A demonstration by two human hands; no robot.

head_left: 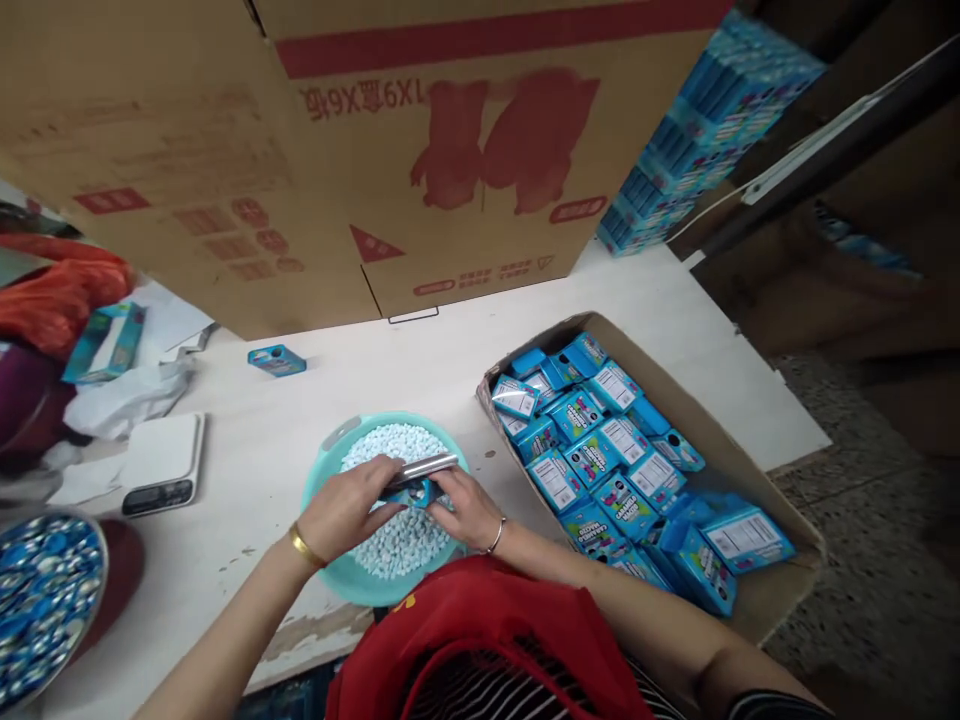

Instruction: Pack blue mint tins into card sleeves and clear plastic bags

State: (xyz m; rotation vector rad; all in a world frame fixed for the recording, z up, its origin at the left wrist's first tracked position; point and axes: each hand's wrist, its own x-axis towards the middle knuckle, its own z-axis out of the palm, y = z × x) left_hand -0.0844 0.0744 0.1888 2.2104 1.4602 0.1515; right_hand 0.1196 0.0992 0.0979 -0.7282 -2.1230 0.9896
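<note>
Both hands meet over a turquoise basin (319, 500) of small pale-blue pellets (397, 545). My left hand (356, 505), with a gold bangle at the wrist, has its fingers closed round a dark and silver metal tool (424, 466). A small blue box (420, 493) is just under the tool, between the hands. My right hand (469, 510), wearing a thin bracelet, pinches the right side of that box. The fingertips partly hide the box and the tool's left end.
An open carton (705, 430) of blue boxes stands at the right. One blue box (277, 360) lies behind the basin. A white scale (165, 455) and a tub of wrapped pieces (45, 600) are left. A large cardboard box (322, 210) stands behind.
</note>
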